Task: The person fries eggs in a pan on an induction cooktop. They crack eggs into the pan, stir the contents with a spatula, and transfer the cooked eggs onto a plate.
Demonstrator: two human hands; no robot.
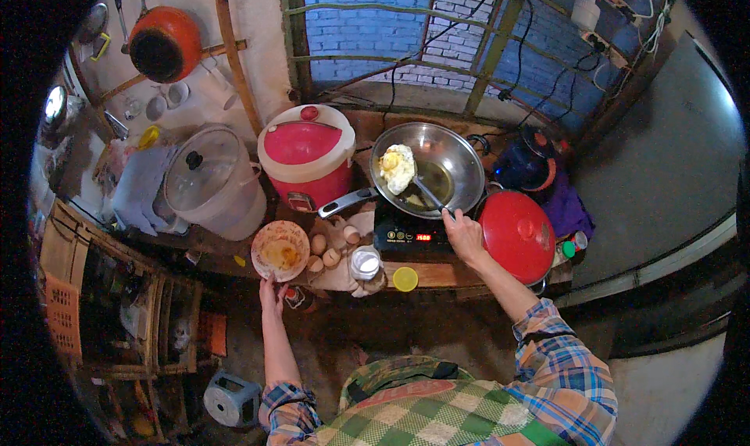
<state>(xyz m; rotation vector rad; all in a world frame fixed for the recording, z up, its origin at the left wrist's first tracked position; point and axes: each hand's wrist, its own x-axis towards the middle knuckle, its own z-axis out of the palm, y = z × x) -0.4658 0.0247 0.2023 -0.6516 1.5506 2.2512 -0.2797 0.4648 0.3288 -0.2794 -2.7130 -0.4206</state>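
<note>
The egg sits high on the left side of the pan; the right hand is closed on the spatula; the left hand grips the plate; the cooking looks nearly done; lifting the egg would take a slow, flat scoop.

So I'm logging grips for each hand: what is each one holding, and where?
Right hand grips the spatula by its handle end. Left hand holds the plate at its near rim.
</note>
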